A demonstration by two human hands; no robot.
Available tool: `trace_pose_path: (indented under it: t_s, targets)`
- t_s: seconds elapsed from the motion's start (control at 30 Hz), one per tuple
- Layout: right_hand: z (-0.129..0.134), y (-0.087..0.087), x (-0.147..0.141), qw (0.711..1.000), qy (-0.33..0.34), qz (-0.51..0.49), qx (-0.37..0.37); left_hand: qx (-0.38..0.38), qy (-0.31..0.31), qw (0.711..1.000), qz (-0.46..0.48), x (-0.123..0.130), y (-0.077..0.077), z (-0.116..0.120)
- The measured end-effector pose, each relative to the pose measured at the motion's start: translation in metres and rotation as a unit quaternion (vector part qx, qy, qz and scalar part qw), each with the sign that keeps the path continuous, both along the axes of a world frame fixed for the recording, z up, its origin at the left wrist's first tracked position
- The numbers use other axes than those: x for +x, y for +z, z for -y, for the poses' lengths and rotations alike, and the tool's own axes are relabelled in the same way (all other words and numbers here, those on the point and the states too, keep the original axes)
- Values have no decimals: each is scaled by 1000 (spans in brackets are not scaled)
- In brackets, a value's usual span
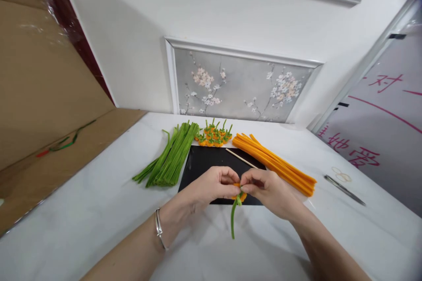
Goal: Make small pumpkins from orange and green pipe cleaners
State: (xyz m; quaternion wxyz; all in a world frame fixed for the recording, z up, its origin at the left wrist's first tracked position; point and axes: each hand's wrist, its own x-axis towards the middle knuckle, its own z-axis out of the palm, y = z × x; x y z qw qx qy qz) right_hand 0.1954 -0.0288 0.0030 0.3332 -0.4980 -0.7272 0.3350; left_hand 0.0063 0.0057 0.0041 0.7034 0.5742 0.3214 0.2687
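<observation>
Between my two hands, over the near edge of a black mat (204, 162), is a small orange pipe-cleaner pumpkin (243, 196) with green on it. A green pipe-cleaner end (232, 221) hangs down from it toward me. My left hand (226, 181) pinches the piece from the left, thumb and fingers closed on it. My right hand (260, 184) is closed too, its thumb and forefinger pinching at the green part on the right. The fingertips partly cover the piece.
Green pipe cleaners (174, 158) lie bundled at left, orange pipe cleaners (273, 162) at right. Several small orange-and-green pumpkins (214, 136) stand behind the mat. A thin wooden stick (242, 158) lies on it. Tweezers (344, 189) and pale loops (342, 174) are at far right.
</observation>
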Motion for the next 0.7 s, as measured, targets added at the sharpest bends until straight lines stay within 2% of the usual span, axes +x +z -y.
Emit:
trace_pose_path:
  t_s: [0.07,0.13,0.27,0.37,0.43,0.53,0.63,0.7]
  targets:
    - [2,0,-1,998,11,32,54,-4,-10,1000,-3,-1,1,-1]
    - [2,-1,-2,988,37,44,145,-29,-19,999,0,-4,2,-2]
    - [1,-2,-2,931,129,29,341,-103,-69,992,23,-10,4,-4]
    - [0,-2,0,896,152,41,415,-112,-87,989,36,-10,6,-3]
    - [0,-3,3,903,135,33,407,-80,-66,994,37,-8,9,0]
    - [-1,-4,6,958,40,-13,282,51,11,999,9,-2,14,6]
    - [0,-4,3,991,-22,-18,132,230,110,964,-70,2,17,12]
    - [2,-2,-2,994,-30,7,100,312,140,932,-117,3,18,16]
